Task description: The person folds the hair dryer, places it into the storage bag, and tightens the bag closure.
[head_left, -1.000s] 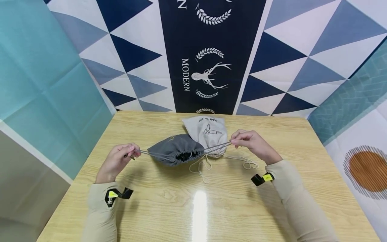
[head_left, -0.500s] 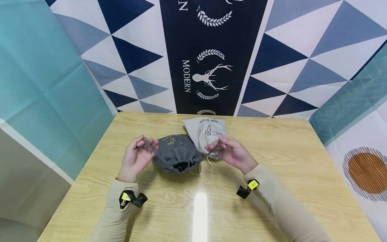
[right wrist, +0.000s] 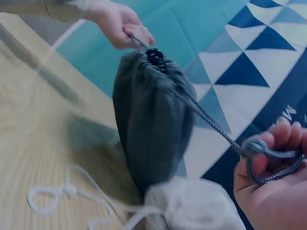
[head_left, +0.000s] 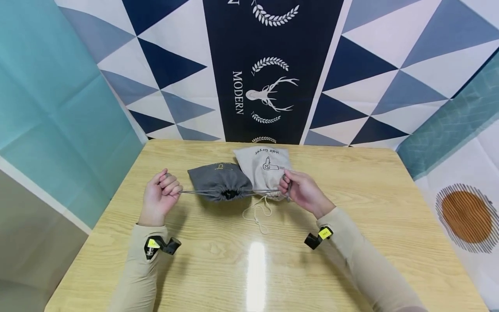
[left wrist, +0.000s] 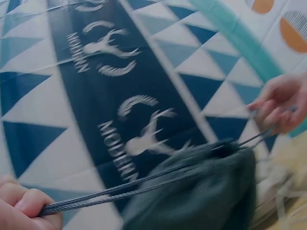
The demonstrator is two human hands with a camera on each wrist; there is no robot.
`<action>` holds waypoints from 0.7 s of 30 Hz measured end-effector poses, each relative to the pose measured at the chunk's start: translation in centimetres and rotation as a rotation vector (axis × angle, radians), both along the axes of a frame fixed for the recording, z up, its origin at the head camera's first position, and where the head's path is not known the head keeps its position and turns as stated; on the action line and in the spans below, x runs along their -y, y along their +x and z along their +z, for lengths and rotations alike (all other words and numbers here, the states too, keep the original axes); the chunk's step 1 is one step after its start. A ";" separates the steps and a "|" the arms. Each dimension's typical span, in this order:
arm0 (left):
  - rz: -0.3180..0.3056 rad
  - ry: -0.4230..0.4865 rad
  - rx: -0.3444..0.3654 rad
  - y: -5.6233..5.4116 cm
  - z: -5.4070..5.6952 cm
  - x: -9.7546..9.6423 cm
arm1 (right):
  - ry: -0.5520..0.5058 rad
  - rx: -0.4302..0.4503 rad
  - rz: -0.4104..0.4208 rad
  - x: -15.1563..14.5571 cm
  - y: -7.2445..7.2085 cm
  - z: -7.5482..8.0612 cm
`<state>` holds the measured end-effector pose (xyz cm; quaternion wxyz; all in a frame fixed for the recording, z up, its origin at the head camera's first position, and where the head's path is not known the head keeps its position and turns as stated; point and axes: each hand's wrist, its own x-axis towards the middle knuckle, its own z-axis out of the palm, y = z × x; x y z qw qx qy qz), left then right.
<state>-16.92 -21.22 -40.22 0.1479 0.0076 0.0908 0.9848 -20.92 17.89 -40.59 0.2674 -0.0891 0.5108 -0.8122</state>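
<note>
A dark grey drawstring bag (head_left: 220, 180) with a small yellow print hangs between my hands, its gathered mouth toward me and partly open. My left hand (head_left: 160, 195) grips a doubled grey cord (left wrist: 115, 194) at the bag's left, fingers curled round it. On the other side, my right hand (head_left: 303, 193) holds the opposite cord (right wrist: 206, 117), whose knot and loop lie among its fingers. Both cords are stretched straight. Behind and right of the dark bag lies a pale grey drawstring bag (head_left: 267, 167) printed "Hair Dryer". What the dark bag contains is hidden.
The pale bag's cream cord (head_left: 257, 212) lies loose on the wooden table (head_left: 210, 260). Patterned cloth (head_left: 273, 65) hangs behind the table's back edge, with teal cloth (head_left: 70, 108) on the left.
Half a second ago my hands were closer together, with looser fingers and slacker cords. Now they have moved apart, the cords are taut, and the dark bag's mouth looks narrower.
</note>
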 end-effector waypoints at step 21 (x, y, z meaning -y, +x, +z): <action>0.038 -0.321 0.169 -0.4 -2.2 2.4 | 0.180 -0.073 -0.045 -1.4 -0.5 -1.4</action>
